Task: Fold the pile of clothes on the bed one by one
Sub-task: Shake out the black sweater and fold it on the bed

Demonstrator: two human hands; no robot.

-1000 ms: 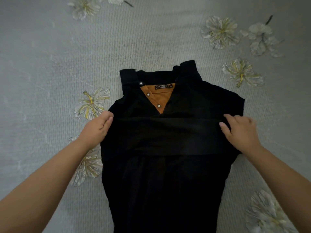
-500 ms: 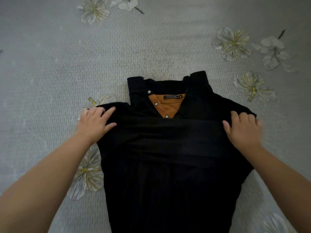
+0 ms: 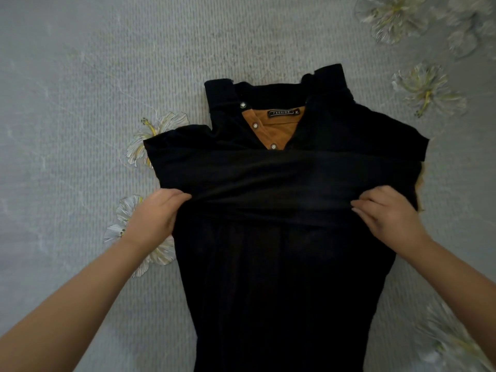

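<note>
A black shirt (image 3: 281, 264) with an orange lining lies collar-up on the flowered bed (image 3: 94, 89), sleeves already folded across its chest. The left hand (image 3: 155, 218) and right hand (image 3: 389, 216), set well apart, each pinch the cloth at the sides. The lengthwise folds appear still to come; no pile is visible.

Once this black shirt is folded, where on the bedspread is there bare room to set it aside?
Bare bedspread lies wide open beyond the collar and to the far left. A narrower strip runs right of the black shirt. The middle is taken: left hand and right hand both work the shirt's folded band.
</note>
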